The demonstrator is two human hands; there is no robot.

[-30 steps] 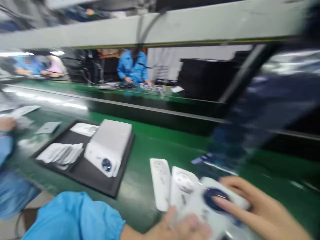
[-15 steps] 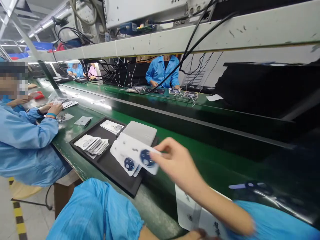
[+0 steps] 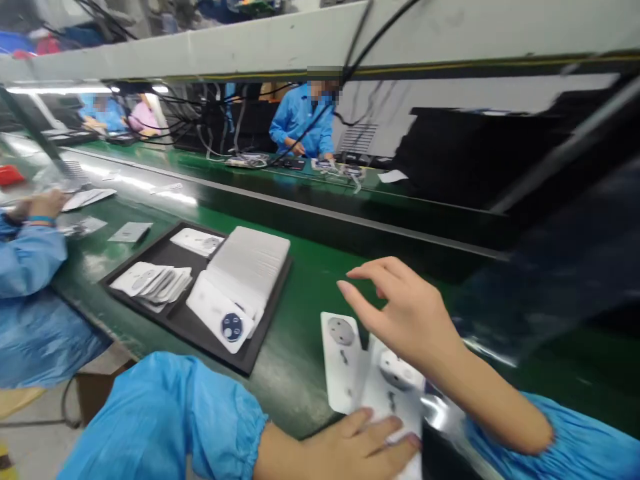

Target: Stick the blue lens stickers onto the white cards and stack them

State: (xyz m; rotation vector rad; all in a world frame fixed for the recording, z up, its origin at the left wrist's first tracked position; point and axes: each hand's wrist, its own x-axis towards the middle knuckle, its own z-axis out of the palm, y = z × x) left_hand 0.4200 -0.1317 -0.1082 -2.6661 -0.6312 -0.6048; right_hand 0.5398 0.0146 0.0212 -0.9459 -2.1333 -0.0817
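Observation:
My right hand hovers open and empty over the green bench, fingers spread, above a fan of white phone back covers. My left hand lies flat with its fingers resting on the near edge of those covers. To the left, a black tray holds a stack of white covers; the top front one shows a dark round camera ring.
The tray also holds a loose pile of white covers and a single one. A co-worker's blue sleeve is at the left. Other people work across the green conveyor. A dark blurred object stands at the right.
My right hand carried a white cover with the camera ring to the tray stack, let it go there, and has drawn back empty over the covers near me.

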